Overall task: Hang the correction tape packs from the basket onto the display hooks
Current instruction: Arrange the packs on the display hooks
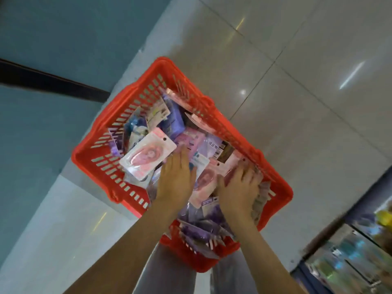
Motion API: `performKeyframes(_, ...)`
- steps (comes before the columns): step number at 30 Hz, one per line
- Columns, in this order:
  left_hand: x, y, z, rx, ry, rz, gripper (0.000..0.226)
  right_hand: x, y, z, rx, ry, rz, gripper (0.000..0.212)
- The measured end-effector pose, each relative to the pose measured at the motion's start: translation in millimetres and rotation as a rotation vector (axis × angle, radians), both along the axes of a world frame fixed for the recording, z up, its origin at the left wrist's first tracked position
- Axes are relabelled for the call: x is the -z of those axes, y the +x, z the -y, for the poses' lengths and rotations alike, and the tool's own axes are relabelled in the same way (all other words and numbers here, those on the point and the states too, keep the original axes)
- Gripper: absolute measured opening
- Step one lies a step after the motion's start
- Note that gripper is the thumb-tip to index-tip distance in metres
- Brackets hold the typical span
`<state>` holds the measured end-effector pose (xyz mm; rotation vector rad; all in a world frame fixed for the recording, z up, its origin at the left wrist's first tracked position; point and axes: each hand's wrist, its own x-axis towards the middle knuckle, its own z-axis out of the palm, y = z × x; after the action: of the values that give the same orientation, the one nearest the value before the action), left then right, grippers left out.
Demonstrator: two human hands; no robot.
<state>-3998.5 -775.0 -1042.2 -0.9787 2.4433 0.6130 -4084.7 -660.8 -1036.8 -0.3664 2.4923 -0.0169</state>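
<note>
A red plastic basket point(106, 164) sits on the tiled floor below me, filled with several correction tape packs in pink, purple and blue. One pink pack point(146, 154) lies tilted on top at the left. My left hand point(177, 177) reaches into the pile beside it, fingers fairly straight and resting on the packs. My right hand point(238, 189) is in the basket's right side with fingers curled down round a bunch of packs point(259, 200). Another pink pack point(206, 179) lies between my hands. No display hooks are visible.
Glossy grey floor tiles point(297, 81) surround the basket. A teal wall or shelf base point(42, 49) with a dark strip runs along the left. A blurred display shelf point(360, 251) with goods stands at the lower right. My legs show beneath the basket.
</note>
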Motion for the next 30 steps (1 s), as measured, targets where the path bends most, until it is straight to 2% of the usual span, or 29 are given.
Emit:
performKeyframes(2, 3, -10, -1, -0.003, -0.051, 0.066, 0.045, 2, 0, 3, 0.002, 0.07, 0.075, 0.067)
performKeyframes(5, 8, -17, 0, -0.068, -0.061, 0.133, 0.051, 5, -4, 0, 0.006, 0.08, 0.123, 0.055)
performKeyframes(7, 5, -20, 1, -0.126, 0.034, 0.161, 0.053, 4, -3, -5, -0.027, 0.037, 0.109, 0.049)
performKeyframes(10, 3, -16, -1, -0.041, 0.029, 0.167, 0.07, 4, 6, -13, -0.149, -0.154, 0.072, 0.042)
performKeyframes(11, 1, -13, -4, 0.019, 0.009, 0.11, 0.074, 3, 10, -16, -0.166, -0.233, 0.081, 0.043)
performKeyframes(13, 0, -3, -17, 0.104, 0.024, -0.073, 0.057, -3, 15, -17, -0.105, -0.353, 0.154, 0.045)
performKeyframes(15, -3, 13, -32, 0.199, 0.047, -0.148, 0.047, -6, 14, -19, 0.01, -0.393, 0.179, 0.044)
performKeyframes(18, -6, 27, -45, 0.258, 0.123, -0.103, 0.073, -5, 12, -23, -0.042, -0.284, 0.15, 0.057)
performKeyframes(20, -4, 30, -47, 0.263, 0.118, -0.038, 0.088, -7, 11, -21, -0.062, -0.174, 0.2, 0.067)
performKeyframes(23, 0, 23, -50, 0.254, 0.05, -0.031, 0.098, -5, 8, -15, -0.098, -0.058, 0.192, 0.075)
performKeyframes(26, -3, 18, -48, 0.28, -0.02, -0.094, 0.077, -1, 0, -5, -0.074, -0.031, 0.222, 0.078)
performKeyframes(28, -5, 22, -44, 0.308, -0.051, -0.149, 0.067, 1, -3, -1, 0.019, -0.13, 0.204, 0.076)
performKeyframes(30, -7, 30, -41, 0.3, -0.053, -0.206, 0.067, 0, -3, -3, 0.096, -0.268, 0.197, 0.074)
